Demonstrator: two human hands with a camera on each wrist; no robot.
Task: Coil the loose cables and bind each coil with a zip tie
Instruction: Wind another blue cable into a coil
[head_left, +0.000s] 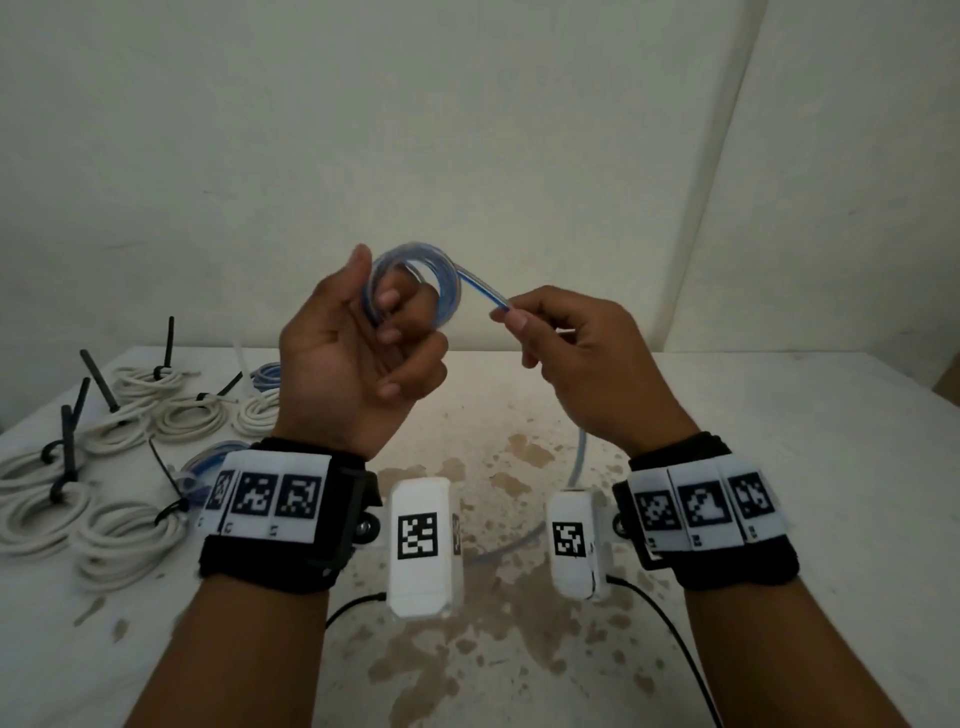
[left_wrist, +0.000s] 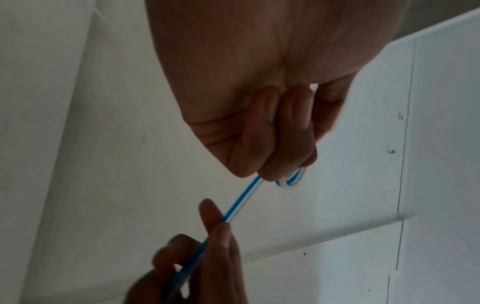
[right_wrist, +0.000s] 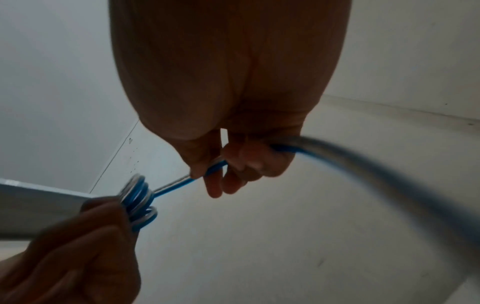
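**Blue-and-clear cable half wound, held up between both hands**

The thin blue-and-clear striped cable (head_left: 415, 275) sits above the table as a small stack of round loops, gathered in the left hand (head_left: 358, 353). That hand is raised palm toward the head camera, its thumb pressed on the near side of the loops and its fingers (head_left: 410, 312) curled through and around them, so the coil is gripped firmly. From the top right of the coil a short straight run of the same cable slants down to the right hand (head_left: 582, 358), which pinches it between thumb and forefinger; the remaining fingers are folded loosely round the strand. In the right wrist view the cable passes through that hand and trails away as a blurred arc; in the head view the loose tail (head_left: 579, 457) drops below the right wrist toward the table.

The white table (head_left: 779, 467) has brown, blotchy stains across its middle. On its left side lie several finished coils of off-white cable (head_left: 124, 540), each cinched with a black zip tie (head_left: 70, 441) whose tail sticks up. Two more blue-and-clear coils (head_left: 208, 457) lie among them, one partly hidden behind the left wrist. Both wrists wear black bands with white marker tags and white camera housings. Behind the table stand plain pale walls (head_left: 467, 130), meeting at a corner on the right.
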